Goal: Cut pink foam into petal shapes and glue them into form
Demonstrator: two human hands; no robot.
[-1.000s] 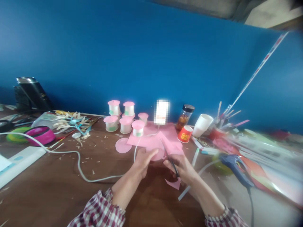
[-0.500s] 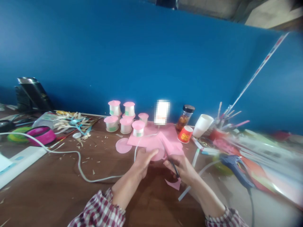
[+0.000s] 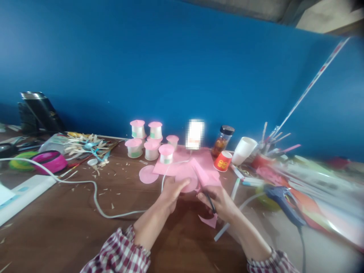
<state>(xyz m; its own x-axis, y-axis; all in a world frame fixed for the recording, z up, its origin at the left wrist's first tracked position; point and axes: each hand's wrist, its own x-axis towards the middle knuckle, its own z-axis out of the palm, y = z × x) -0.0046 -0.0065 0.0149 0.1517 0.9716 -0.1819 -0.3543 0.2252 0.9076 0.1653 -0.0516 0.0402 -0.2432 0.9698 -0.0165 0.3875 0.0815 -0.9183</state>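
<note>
My left hand (image 3: 173,191) pinches a round piece of pink paper (image 3: 187,179), thumb on top. Close beside it, my right hand (image 3: 218,201) is closed around dark-handled scissors (image 3: 210,203); their blades are hidden by paper and fingers. A strip of pink paper rises at the disc's right edge, near the scissors. Behind the hands lies a larger pink sheet (image 3: 207,156). A cut pink circle (image 3: 148,174) rests on the table to the left, and a pink scrap (image 3: 209,220) lies below my right hand.
Several white cups with pink tops (image 3: 151,150) stand at the back. Further right are a red cup (image 3: 223,161), a lidded jar (image 3: 223,139), a white cup (image 3: 244,150) and a glue gun (image 3: 286,204). A white cable (image 3: 95,193) crosses the table's left side.
Almost nothing differs. Both hands keep the same hold on the paper disc and the scissors; the view has shifted very slightly.
</note>
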